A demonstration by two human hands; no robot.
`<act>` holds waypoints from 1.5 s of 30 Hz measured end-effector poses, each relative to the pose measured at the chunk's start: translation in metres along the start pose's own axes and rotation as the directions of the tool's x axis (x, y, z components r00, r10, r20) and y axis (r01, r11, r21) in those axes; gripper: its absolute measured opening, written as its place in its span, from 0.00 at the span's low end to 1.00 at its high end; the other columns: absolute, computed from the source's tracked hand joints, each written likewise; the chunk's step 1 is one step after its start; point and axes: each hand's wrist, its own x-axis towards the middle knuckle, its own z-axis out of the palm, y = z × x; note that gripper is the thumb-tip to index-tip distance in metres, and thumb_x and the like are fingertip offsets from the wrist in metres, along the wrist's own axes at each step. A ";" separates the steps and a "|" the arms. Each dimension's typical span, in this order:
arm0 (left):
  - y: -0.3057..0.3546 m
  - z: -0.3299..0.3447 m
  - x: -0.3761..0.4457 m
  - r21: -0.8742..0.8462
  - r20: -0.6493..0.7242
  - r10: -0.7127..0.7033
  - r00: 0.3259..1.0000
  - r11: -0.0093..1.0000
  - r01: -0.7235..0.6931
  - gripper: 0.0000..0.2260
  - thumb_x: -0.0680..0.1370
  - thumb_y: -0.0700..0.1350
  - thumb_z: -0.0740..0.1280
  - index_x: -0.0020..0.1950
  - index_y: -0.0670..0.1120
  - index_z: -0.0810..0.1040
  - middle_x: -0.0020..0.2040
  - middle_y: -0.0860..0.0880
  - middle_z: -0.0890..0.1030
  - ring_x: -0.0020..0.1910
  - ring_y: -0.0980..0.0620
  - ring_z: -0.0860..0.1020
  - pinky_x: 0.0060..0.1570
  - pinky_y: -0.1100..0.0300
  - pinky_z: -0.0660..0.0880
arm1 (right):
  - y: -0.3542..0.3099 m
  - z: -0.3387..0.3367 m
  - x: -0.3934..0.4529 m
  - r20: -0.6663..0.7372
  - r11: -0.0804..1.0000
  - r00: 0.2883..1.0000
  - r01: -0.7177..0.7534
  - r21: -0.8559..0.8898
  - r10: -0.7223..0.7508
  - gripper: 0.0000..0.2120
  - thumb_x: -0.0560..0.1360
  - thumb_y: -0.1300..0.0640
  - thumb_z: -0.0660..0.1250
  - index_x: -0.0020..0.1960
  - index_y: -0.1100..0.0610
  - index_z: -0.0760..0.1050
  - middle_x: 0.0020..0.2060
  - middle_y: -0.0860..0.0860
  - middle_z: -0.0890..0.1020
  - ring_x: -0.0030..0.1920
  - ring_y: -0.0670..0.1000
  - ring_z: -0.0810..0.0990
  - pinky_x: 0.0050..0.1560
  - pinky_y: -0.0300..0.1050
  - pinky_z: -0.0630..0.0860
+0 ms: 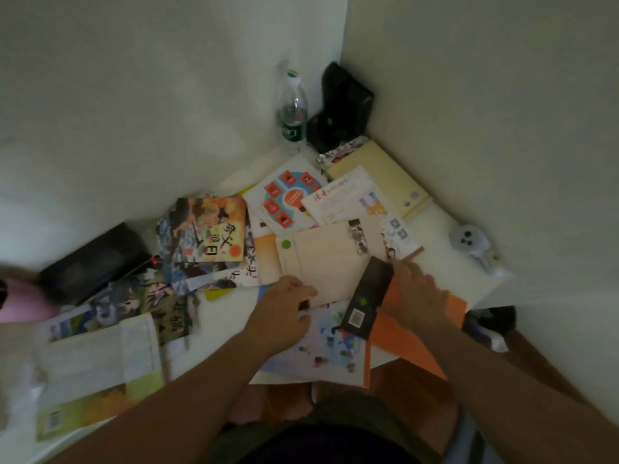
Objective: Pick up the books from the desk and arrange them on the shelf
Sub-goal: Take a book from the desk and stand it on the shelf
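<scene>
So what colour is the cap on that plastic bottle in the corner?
The bottle cap is green, on a clear bottle with a green label; the head view shows it.

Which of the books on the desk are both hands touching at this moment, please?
The beige book with the green dot, in the middle of the desk: left hand on its near edge, right hand at its right side.

Beige book (330, 262) with green dot, orange book (412, 333), black booklet (366, 296), white desk (449, 236).

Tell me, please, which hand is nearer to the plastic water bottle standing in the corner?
Left, though only slightly. The left hand lies below the water bottle, almost straight toward the person; the right hand is as far down and well off to the right.
</scene>
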 end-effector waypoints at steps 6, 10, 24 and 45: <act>0.018 0.004 0.052 0.157 0.065 0.008 0.998 0.987 -0.018 0.23 0.81 0.49 0.68 0.76 0.55 0.72 0.72 0.49 0.70 0.72 0.45 0.67 0.71 0.54 0.67 | 0.024 -0.008 0.023 0.114 1.000 0.993 -0.004 0.030 0.001 0.49 0.65 0.32 0.79 0.77 0.47 0.60 0.63 0.53 0.70 0.62 0.58 0.73 0.63 0.61 0.75; 0.029 -0.008 0.069 -0.078 0.240 -0.060 0.969 0.994 0.081 0.21 0.81 0.58 0.69 0.73 0.55 0.76 0.67 0.52 0.78 0.67 0.52 0.76 0.66 0.57 0.73 | 0.025 -0.050 0.025 0.267 0.973 0.947 0.131 0.190 -0.180 0.35 0.74 0.39 0.76 0.76 0.48 0.70 0.66 0.52 0.77 0.63 0.55 0.77 0.61 0.51 0.76; 0.023 -0.072 0.022 -0.871 0.439 0.132 0.889 -0.181 0.457 0.36 0.67 0.52 0.85 0.70 0.38 0.80 0.68 0.32 0.78 0.61 0.32 0.81 0.61 0.36 0.79 | -0.063 -0.140 -0.002 -0.403 0.508 0.483 0.860 0.051 -0.777 0.09 0.72 0.49 0.79 0.49 0.39 0.82 0.66 0.43 0.79 0.75 0.57 0.68 0.75 0.61 0.63; 0.023 -0.043 0.001 -0.912 0.390 -0.198 0.899 0.050 0.406 0.22 0.78 0.34 0.69 0.72 0.41 0.74 0.65 0.34 0.82 0.64 0.32 0.81 0.66 0.31 0.75 | -0.064 -0.040 0.010 0.347 -0.099 0.865 -0.405 0.909 -0.362 0.26 0.77 0.57 0.76 0.71 0.45 0.72 0.59 0.57 0.86 0.57 0.64 0.86 0.59 0.73 0.80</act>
